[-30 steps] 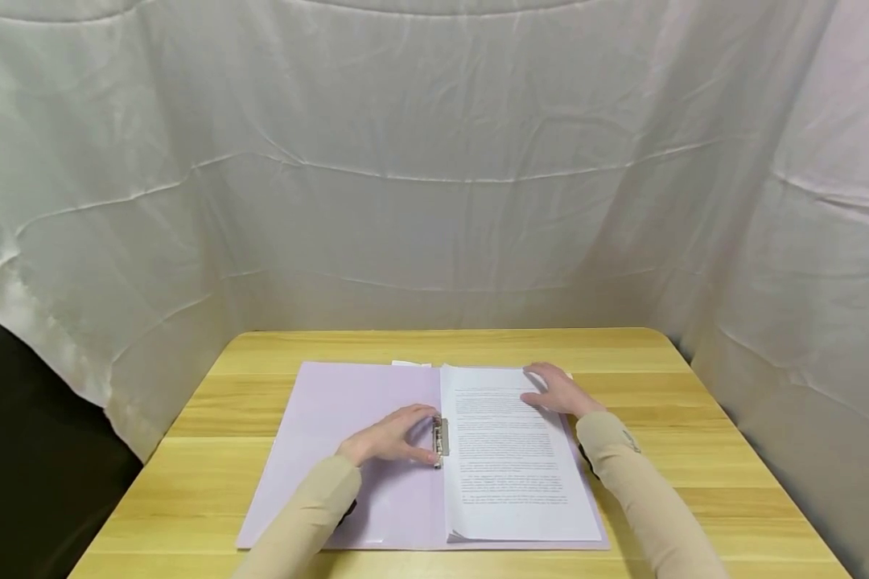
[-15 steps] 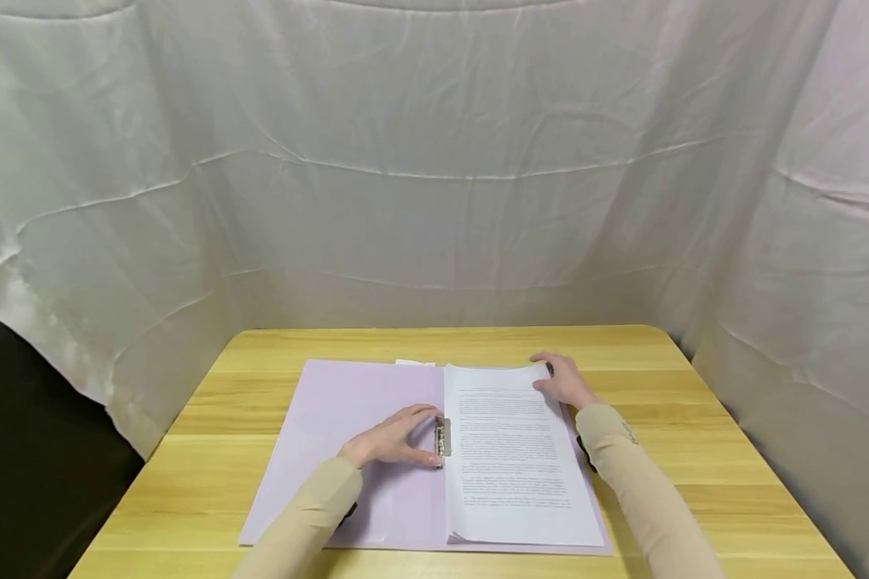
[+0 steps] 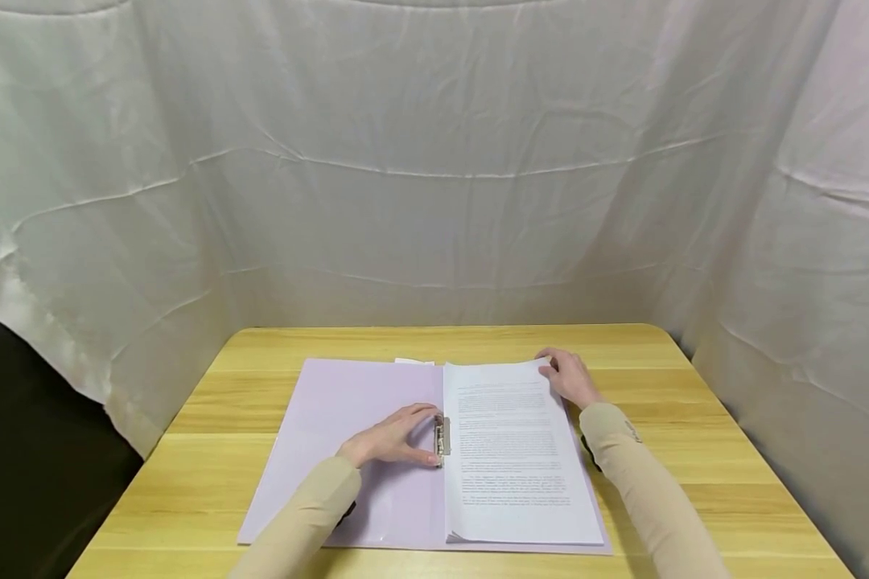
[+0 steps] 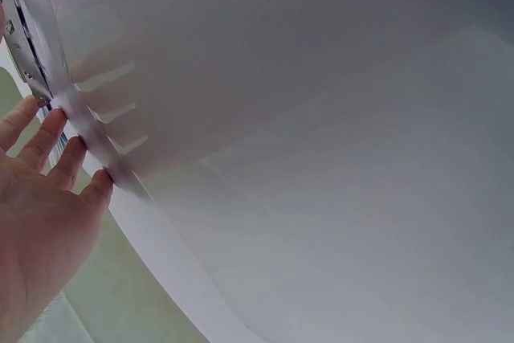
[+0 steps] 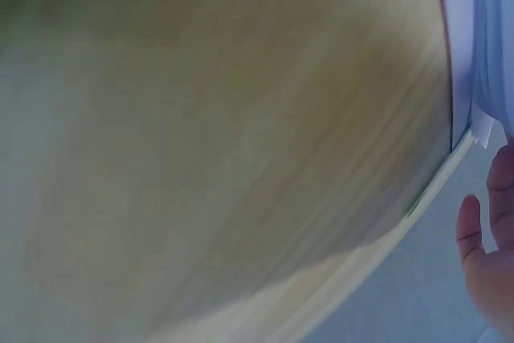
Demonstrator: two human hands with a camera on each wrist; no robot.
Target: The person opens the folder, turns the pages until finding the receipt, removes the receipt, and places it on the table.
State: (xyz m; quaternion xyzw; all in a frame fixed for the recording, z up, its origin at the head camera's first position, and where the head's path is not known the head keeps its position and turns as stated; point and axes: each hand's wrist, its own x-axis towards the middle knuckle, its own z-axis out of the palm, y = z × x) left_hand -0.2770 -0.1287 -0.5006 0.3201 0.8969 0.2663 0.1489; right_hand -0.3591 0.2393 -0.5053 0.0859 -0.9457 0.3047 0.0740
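- While I watch from afar, my left hand [image 3: 391,436] spans the metal clip [image 3: 446,436] at the spine, fingers fairly straight and touching it, not clenched.
- My right hand [image 3: 574,381] pinches the far right corner of the paper stack [image 3: 510,454], which lies on the right side of the open lilac folder [image 3: 362,390].
- If I pull that corner unevenly, I'd expect sheets to crease, fan apart or snag; I cannot tell whether the clip bites them.
- A slipping clip might nip a fingertip.
- Beyond, a white tab [image 3: 414,361] pokes past the folder's far edge over the counter [image 3: 695,450]; pale curtains [image 3: 434,233] limit reach behind.
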